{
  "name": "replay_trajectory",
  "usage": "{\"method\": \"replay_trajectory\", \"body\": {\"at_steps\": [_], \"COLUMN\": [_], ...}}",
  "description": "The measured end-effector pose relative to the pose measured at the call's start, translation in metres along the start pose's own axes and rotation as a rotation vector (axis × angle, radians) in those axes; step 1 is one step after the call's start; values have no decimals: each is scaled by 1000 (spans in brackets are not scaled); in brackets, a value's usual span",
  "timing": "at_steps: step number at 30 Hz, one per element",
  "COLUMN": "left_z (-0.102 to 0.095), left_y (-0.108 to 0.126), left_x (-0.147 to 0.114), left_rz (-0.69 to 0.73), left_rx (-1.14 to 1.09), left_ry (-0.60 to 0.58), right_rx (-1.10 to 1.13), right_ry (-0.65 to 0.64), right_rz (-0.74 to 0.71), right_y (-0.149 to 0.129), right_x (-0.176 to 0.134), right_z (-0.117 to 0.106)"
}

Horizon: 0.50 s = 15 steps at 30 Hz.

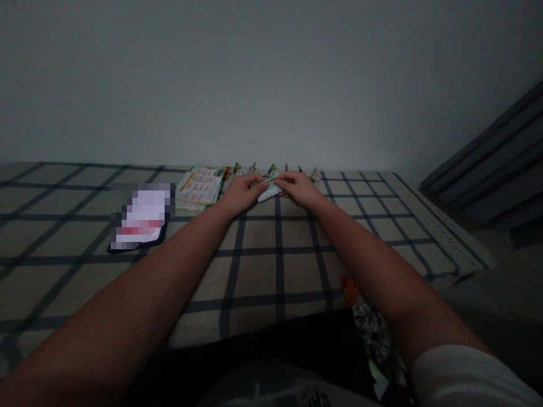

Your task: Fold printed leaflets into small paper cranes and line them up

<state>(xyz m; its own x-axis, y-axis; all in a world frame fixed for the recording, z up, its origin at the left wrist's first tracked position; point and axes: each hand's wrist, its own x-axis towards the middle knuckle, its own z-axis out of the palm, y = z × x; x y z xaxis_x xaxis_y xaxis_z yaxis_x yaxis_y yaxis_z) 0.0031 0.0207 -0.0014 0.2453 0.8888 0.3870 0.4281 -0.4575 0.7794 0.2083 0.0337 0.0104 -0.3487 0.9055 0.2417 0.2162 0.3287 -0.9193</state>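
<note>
Both hands meet over the far part of the checked cloth, on one small folded piece of printed paper (270,192), white with green. My left hand (242,193) pinches its left end between thumb and fingers. At the other end, the thumb and fingertips of my right hand (299,189) close on the paper. Just behind the hands, along the wall, stands a row of several small folded paper pieces (272,169) with pointed tops. Left of my left hand lies a stack of printed sheets (201,185) with orange and white blocks.
A phone (144,217) with a lit, blurred screen lies on the checked cloth (258,271) at the left. A pale wall (271,79) rises behind. Grey pleated material (492,147) hangs at the right. By my right forearm is a patterned bag-like thing (373,322).
</note>
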Motion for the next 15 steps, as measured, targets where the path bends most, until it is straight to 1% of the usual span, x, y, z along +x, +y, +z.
{"method": "replay_trajectory", "body": {"at_steps": [7, 11, 15], "left_z": [-1, 0, 0], "left_y": [5, 5, 5], "left_x": [-3, -3, -2], "left_rz": [-24, -33, -50], "left_rx": [8, -5, -63], "left_ry": [2, 6, -24], "right_rx": [-37, -66, -113], "right_ry": [-5, -8, -22], "right_rz": [21, 5, -34], "right_y": [0, -2, -5], "right_x": [0, -1, -3], "right_z": [-1, -1, -1]}}
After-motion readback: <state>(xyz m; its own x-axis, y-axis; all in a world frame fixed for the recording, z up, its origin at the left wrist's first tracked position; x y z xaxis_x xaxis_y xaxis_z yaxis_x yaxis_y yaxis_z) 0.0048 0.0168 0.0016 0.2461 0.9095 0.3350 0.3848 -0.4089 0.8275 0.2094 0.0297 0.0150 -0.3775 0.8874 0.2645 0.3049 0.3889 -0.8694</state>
